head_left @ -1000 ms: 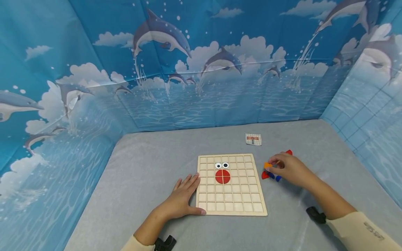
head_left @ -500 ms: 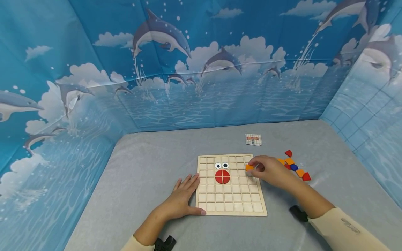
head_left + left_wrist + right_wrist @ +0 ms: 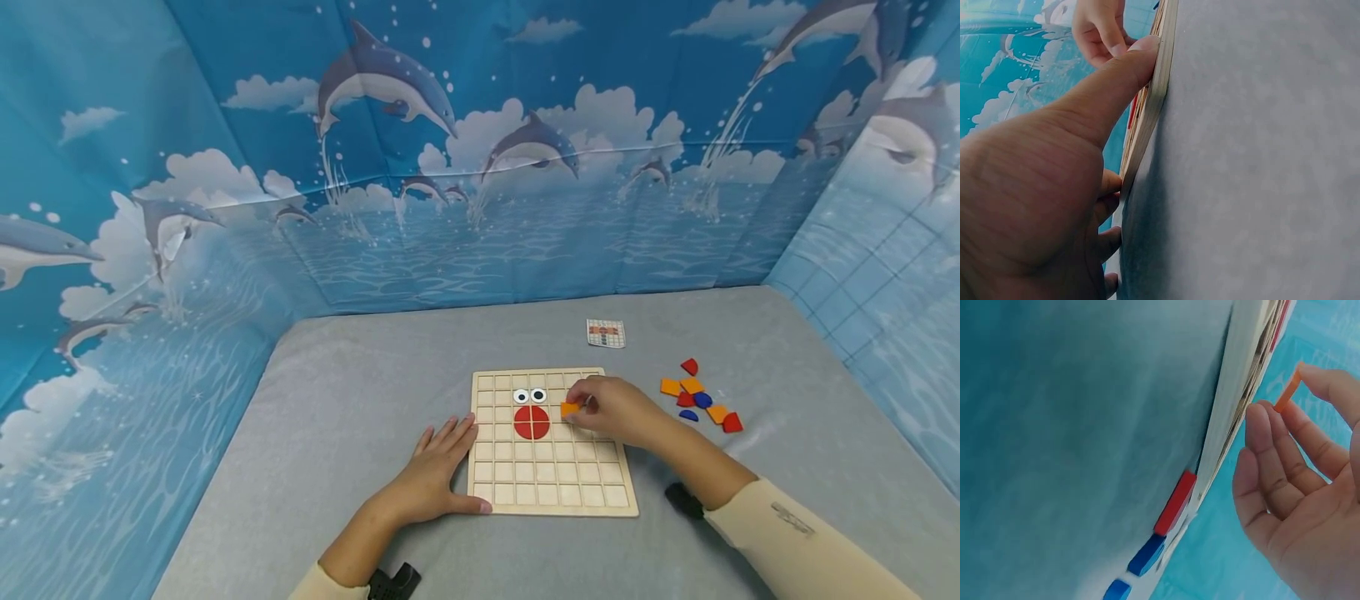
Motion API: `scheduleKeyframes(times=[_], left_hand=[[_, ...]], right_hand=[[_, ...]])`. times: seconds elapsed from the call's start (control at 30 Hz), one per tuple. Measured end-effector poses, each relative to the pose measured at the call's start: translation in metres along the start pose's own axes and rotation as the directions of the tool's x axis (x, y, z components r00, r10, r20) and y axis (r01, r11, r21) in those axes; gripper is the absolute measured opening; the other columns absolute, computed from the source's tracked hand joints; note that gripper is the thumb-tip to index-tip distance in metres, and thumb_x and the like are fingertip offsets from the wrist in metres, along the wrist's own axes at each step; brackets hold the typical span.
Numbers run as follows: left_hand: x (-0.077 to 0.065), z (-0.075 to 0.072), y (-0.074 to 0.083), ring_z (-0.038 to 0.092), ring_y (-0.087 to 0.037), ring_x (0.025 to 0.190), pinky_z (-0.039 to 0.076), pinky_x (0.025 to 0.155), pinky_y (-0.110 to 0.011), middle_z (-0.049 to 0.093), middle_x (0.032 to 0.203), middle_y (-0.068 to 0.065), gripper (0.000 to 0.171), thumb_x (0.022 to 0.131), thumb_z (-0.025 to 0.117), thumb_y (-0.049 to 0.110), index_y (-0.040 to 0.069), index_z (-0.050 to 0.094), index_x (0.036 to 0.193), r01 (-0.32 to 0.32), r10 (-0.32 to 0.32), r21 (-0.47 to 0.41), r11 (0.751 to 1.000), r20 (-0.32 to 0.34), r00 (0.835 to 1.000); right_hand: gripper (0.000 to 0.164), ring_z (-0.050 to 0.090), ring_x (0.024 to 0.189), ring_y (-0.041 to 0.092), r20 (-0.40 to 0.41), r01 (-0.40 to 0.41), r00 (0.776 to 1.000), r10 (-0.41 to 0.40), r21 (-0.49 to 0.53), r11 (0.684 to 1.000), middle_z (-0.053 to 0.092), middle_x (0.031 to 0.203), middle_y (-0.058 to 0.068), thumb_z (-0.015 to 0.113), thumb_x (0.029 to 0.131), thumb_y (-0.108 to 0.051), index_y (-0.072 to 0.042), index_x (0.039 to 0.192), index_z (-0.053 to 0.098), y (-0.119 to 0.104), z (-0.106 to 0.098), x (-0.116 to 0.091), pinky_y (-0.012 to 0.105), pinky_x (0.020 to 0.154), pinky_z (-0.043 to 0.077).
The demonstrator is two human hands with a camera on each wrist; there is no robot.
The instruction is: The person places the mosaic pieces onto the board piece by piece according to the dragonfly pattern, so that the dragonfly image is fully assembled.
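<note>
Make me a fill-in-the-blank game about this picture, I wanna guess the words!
1. The right hand pinches a tile coloured ____.
2. Above the red circle sit two black-and-white ____.
3. The hand touching the board's edge is the person's ____ one.
4. Loose pieces beside the board are red, orange and ____.

Missing words: orange; eyes; left; blue.

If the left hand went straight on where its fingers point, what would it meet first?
The wooden grid board: the left hand has its fingertips at the board's left edge. They might push it or slide over it; their height is unclear.
</note>
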State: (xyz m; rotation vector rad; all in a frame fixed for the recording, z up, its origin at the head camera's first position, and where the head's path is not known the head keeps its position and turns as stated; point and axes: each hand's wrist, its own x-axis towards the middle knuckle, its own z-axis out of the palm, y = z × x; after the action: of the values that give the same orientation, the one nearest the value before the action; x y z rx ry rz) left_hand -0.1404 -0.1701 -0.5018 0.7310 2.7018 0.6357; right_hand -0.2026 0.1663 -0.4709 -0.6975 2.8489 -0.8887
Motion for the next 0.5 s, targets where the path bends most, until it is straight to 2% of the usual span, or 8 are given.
scheduleKeyframes(times=[0.23,0.5], left_hand=[[0.000,0.000,0.000,0.010,-0.029,0.160,0.005,0.126,-0.061,0.012,0.172,0.002,0.117,0.076,0.077,0.067,0.014,0.019,0.163,0.001,-0.001,0.000,1.000,0.000,1.000],[0.001,0.001,-0.001,0.010,-0.029,0.160,0.006,0.125,-0.061,0.013,0.172,0.001,0.117,0.076,0.077,0.067,0.014,0.020,0.163,-0.007,0.007,0.003,1.000,-0.008,1.000]], right_hand=[[0.019,0.054,0.075,0.010,0.003,0.034,0.999,-0.034,-0.028,0.999,0.065,0.086,-0.002,0.082,0.085,-0.022,-0.011,0.099,0.073,-0.003,0.007,0.008,0.025,0.069,0.050],[0.018,0.054,0.076,0.010,0.024,-0.041,0.999,0.043,-0.068,0.997,0.065,0.090,-0.002,0.080,0.086,-0.021,-0.012,0.102,0.075,-0.007,0.012,0.014,0.029,0.072,0.050]])
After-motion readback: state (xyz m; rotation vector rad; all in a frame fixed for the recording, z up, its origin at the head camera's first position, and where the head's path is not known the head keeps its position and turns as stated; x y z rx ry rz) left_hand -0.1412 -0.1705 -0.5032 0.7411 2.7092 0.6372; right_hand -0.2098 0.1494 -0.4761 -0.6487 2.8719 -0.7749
